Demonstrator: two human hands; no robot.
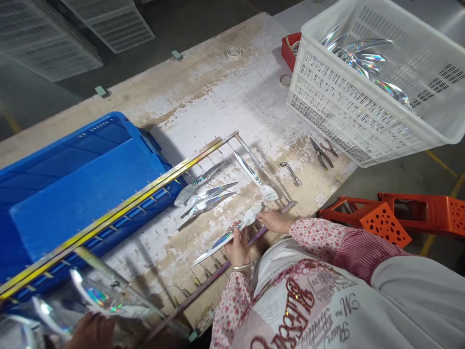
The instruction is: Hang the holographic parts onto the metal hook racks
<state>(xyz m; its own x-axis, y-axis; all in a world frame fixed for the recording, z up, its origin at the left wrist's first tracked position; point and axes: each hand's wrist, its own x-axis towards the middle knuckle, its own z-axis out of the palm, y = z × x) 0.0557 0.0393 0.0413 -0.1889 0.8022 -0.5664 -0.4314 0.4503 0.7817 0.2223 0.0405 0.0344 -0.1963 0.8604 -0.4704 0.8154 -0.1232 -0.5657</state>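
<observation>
My left hand (239, 248), a bangle on its wrist, is closed around a long shiny rainbow-foil leaf (218, 241) that points down-left over the worn wooden table (218, 97). My right hand (273, 221) pinches the wide upper end of the same leaf. Both hands sit above a thin rod with small hooks (218, 274) at the table's near edge. Three similar foil leaves (203, 194) hang from a second hooked metal bar (145, 191), and another leaf (250, 172) lies beside them.
A blue crate (72, 194) stands left, and a white basket (363, 121) holding foil leaves at the back right. Pliers (321, 154), a small wrench (290, 173) and tape rolls (234, 51) lie on the table. Orange stools (385, 220) stand right. Another person's hand (90, 332) holds foil pieces bottom left.
</observation>
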